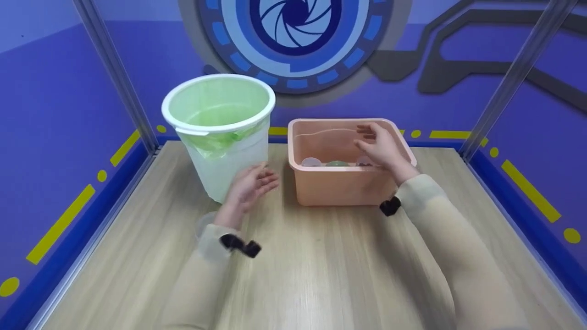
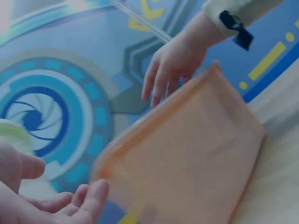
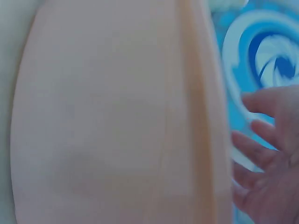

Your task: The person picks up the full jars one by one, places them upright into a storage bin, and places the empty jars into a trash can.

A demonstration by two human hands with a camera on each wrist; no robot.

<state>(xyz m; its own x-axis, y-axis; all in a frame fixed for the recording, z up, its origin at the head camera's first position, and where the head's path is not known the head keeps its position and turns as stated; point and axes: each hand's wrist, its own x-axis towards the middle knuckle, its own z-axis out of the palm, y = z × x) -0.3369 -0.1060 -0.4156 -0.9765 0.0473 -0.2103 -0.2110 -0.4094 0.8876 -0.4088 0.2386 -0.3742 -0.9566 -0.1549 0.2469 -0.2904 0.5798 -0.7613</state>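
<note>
Right hand (image 1: 380,146): over the pink tub (image 1: 321,185), fingers loose, grasping nothing.
Left hand (image 1: 251,183): left of the tub, beside the white bin (image 1: 220,137), released.
Small round things (image 1: 312,162): at the tub's bottom.
Risk: a blind reach may fumble one or nudge the tub.

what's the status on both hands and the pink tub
Right hand open, over pink tub. Left hand open, empty, beside white bin. Small items low in the tub; nothing blocking.

Wooden table (image 1: 321,275): white bin (image 1: 224,151), pink tub (image 1: 341,183) standing side by side.
</note>
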